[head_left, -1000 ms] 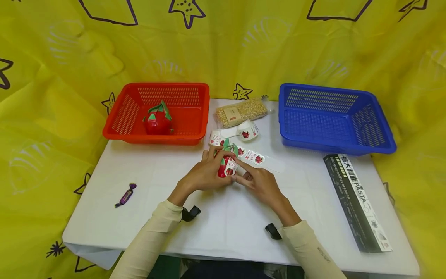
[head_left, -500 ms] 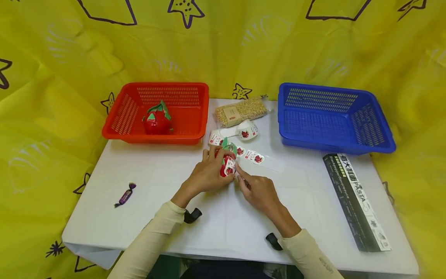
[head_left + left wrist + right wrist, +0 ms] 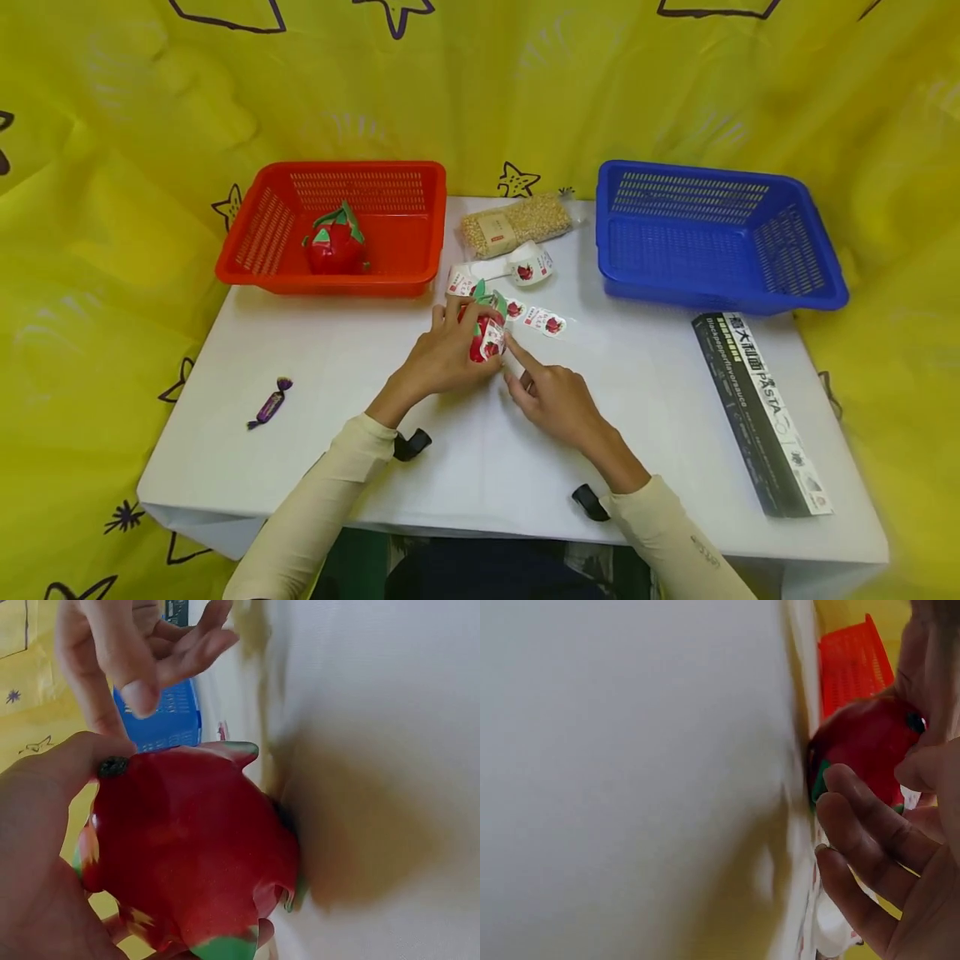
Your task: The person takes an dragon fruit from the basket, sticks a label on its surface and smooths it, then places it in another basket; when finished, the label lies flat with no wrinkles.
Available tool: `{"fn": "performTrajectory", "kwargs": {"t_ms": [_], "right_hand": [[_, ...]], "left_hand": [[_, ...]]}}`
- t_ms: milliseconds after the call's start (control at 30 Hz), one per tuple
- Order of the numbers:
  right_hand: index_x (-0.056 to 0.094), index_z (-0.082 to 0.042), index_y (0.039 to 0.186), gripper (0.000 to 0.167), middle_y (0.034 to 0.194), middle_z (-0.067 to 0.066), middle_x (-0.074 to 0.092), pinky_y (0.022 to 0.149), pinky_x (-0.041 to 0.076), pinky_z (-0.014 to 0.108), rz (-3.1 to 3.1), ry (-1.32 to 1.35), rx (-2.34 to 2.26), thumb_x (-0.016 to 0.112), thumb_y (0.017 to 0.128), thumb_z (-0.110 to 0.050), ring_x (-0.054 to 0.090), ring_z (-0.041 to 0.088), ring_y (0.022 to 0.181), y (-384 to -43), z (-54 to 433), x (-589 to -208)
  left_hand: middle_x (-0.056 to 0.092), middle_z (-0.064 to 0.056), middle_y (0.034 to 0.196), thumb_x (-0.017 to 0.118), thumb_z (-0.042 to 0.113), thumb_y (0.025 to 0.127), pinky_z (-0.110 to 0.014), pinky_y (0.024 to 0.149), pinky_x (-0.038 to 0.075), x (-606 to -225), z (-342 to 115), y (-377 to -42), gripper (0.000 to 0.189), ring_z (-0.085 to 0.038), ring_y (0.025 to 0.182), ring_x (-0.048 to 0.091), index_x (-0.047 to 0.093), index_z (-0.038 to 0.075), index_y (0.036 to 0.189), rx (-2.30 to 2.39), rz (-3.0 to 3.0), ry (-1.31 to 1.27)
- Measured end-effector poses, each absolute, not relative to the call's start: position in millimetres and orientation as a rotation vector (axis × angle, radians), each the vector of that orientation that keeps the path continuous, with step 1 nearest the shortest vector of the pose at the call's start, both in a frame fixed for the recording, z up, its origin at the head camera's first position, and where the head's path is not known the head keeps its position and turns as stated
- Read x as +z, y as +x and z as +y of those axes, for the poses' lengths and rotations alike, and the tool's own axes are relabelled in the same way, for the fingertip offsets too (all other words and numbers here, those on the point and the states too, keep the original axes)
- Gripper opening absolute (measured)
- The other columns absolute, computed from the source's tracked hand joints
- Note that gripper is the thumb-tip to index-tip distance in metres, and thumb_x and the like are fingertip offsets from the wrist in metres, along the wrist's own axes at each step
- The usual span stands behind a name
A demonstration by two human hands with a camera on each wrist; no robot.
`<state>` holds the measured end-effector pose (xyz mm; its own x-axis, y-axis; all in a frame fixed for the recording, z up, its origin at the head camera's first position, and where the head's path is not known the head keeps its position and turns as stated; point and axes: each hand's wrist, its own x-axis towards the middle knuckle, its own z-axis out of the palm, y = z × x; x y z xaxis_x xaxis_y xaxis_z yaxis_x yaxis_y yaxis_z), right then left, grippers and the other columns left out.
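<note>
My left hand [image 3: 442, 357] grips a red model dragon fruit [image 3: 195, 840] with green leaf tips, at the middle of the table. A white label [image 3: 491, 338] printed with a red fruit is on the fruit's right side. My right hand [image 3: 553, 398] is beside it, its index finger extended to the edge of the label, the other fingers partly bent and holding nothing. Just behind the hands lies a strip of matching labels [image 3: 545, 322], running to a label roll [image 3: 530, 265]. In the right wrist view, the fruit [image 3: 870, 739] is partly covered by fingers.
A red basket [image 3: 330, 287] at back left holds another dragon fruit [image 3: 337, 248]. At back right stands a blue basket [image 3: 720, 292]. Between them lies a bag of yellow kernels [image 3: 536, 221]. A pasta box [image 3: 757, 417] is on the right, a purple-wrapped candy [image 3: 271, 405] on the left.
My right hand has gone from having thumb and finger at the fruit's label to pointing its index finger at the label's edge. The left hand keeps its grip. The head view has tilted down slightly.
</note>
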<state>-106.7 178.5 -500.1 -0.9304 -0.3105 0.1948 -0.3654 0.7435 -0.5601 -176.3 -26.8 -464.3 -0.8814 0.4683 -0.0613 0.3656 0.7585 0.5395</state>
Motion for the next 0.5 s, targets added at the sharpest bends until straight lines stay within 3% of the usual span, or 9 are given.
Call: {"fn": "performTrajectory", "kwargs": {"t_ms": [267, 500], "right_hand": [[0.058, -0.009, 0.151, 0.049, 0.066, -0.010, 0.069, 0.053, 0.043, 0.030, -2.842, 0.539, 0.966, 0.066, 0.104, -0.021, 0.048, 0.003, 0.053, -125, 177, -484], [0.057, -0.007, 0.151, 0.049, 0.062, -0.011, 0.064, 0.054, 0.041, 0.029, -2.886, 0.469, 1.064, 0.066, 0.105, -0.022, 0.046, 0.003, 0.052, -121, 173, -483]], "left_hand": [[0.031, -0.010, 0.154, 0.078, 0.048, 0.092, -0.045, 0.077, 0.056, -457, -31, -182, 0.068, -0.032, 0.123, 0.039, 0.047, 0.027, 0.148, 0.837, 2.711, 0.650], [0.033, -0.013, 0.154, 0.078, 0.047, 0.092, -0.046, 0.078, 0.056, -458, -28, -177, 0.067, -0.035, 0.125, 0.040, 0.048, 0.024, 0.147, 0.847, 2.706, 0.657]]}}
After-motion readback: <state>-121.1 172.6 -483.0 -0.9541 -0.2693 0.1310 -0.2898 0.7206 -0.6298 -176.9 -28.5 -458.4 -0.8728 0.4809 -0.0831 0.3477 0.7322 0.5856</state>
